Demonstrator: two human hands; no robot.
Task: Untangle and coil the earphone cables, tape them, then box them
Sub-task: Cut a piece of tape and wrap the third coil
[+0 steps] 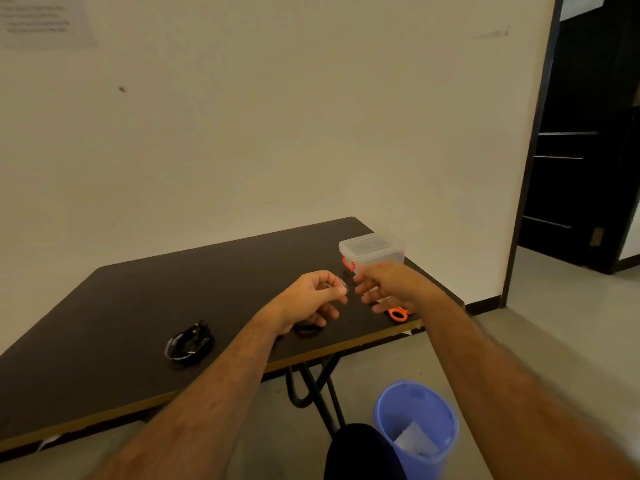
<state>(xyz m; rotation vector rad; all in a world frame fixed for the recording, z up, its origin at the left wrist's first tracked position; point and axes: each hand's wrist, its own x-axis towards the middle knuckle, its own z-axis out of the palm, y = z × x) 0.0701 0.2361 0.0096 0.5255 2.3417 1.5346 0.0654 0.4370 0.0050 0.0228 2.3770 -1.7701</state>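
Earphone cables point(189, 344), already gathered into one black coil, are seen lying on the dark worktop point(104, 323) to the left of the forearms, while a second dark coil point(307, 329) rests on the surface just beneath the left wrist. Above it, a small clear object, probably a roll or strip of tape point(342, 284), is pinched between the thumb and curled fingers of the left hand point(313, 296). The right hand point(384, 284) is held just beside it, fingers half curled toward the tape; whether anything is gripped there cannot be told through the blur. Orange-handled scissors point(398, 313) are partly hidden under the right hand near the worktop's front edge. Behind the hands, at the far right corner, stands a translucent plastic box point(372, 249) with a red clasp, its lid on. A blue waste bin point(415, 424) stands on the floor below.

The taping step is judged to be in hand. Clear tape is easily lost against itself, so the free end could be folded back and stuck before it is cut. The unattended coil under the wrist could be brushed off or sprung loose by the forearm, and the scissors, lying close to the edge, could be knocked to the floor.
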